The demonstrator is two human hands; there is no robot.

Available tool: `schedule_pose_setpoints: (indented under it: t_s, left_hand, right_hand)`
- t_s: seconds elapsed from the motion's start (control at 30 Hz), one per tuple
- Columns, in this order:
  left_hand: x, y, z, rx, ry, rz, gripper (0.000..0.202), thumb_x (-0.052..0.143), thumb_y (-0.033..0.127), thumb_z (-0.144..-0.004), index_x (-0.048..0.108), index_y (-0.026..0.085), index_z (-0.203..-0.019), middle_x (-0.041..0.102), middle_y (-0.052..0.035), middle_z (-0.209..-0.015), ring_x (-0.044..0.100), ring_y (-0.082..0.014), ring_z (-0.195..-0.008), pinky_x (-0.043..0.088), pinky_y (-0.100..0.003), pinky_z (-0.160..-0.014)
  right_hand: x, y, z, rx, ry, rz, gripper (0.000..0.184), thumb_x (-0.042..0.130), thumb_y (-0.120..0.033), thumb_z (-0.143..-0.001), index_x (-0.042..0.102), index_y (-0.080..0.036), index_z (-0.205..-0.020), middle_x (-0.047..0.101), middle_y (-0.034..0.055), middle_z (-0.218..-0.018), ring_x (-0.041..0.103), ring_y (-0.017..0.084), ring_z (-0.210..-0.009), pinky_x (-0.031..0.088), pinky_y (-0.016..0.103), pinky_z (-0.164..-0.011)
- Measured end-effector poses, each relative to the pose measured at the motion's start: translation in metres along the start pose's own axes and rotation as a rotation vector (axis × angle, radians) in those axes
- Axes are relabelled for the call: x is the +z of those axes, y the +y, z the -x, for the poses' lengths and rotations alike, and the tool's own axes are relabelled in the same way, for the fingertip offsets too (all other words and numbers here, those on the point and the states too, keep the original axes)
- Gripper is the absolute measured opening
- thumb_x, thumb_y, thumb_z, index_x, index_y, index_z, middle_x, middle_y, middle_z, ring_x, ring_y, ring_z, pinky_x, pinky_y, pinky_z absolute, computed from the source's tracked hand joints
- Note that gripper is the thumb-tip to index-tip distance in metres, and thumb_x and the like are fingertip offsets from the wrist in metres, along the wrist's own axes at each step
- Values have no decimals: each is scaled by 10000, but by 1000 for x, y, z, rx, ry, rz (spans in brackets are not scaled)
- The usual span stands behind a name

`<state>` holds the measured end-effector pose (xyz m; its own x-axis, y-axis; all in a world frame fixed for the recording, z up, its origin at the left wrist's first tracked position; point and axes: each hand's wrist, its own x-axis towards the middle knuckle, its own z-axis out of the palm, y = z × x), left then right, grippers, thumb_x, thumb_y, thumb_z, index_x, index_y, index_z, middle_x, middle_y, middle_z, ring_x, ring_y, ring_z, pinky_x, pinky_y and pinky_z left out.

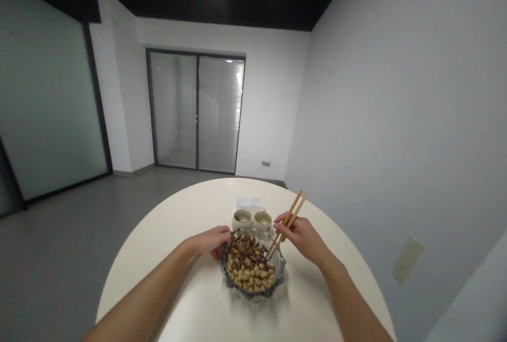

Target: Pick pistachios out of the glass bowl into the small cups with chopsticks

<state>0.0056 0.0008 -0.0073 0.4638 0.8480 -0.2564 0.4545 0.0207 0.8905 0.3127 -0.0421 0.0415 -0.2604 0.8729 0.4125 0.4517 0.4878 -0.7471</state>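
A clear glass bowl (pixel 280 271) with a jagged rim sits on the table. Striped sunflower seeds (pixel 245 249) fill its far part and peanuts (pixel 253 277) its near part. At the bowl's left rim, my left hand (pixel 216 239) is closed on the edge, thumb side up. My right hand (pixel 299 231) grips a pair of wooden chopsticks (pixel 293 210), whose dark tips reach into the bowl on its right side, by the seeds and peanuts. Whether the tips pinch anything is too small to tell.
Two small pale cups (pixel 242 219) stand side by side just beyond the bowl. Behind them are white square dishes (pixel 250 203). Everything stands on a round cream table (pixel 198 205), with a white wall (pixel 396 94) on the right.
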Motion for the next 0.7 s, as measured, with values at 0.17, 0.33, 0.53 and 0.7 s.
schedule_pose_setpoints:
  t_s: [0.17, 0.33, 0.53, 0.7]
  left_hand:
    - [0, 2, 2, 3, -7, 1, 524, 655, 634, -722, 561, 208, -1012, 719, -86, -1037, 722, -273, -831, 562, -319, -606]
    - [0, 2, 2, 6, -8, -11, 545, 649, 636, -715, 566, 203, -1035, 717, -87, -1024, 720, -271, -826, 554, -313, -601]
    - [1, 2, 1, 5, -4, -16, 534, 639, 630, -720, 568, 203, -1033, 718, -93, -1067, 716, -259, -808, 542, -301, -591]
    - [0, 1, 1, 2, -12, -3, 532, 657, 630, -733, 566, 203, -1037, 716, -87, -1062, 719, -260, -821, 541, -295, -597]
  right_hand:
    - [4, -16, 3, -62, -41, 172, 219, 696, -445, -940, 762, -237, -936, 781, 33, -738, 728, 230, -647, 546, 295, -607]
    - [8, -33, 7, -97, -106, 258, 185, 707, -419, -954, 774, -260, -889, 801, 16, -769, 736, 226, -676, 515, 278, -643]
    - [8, -35, 10, -164, -137, 323, 204, 668, -403, -990, 792, -259, -916, 794, 17, -774, 721, 212, -657, 500, 264, -650]
    - [7, -31, 9, -159, -125, 306, 231, 659, -436, -990, 802, -263, -933, 809, 26, -799, 730, 222, -670, 514, 275, -654]
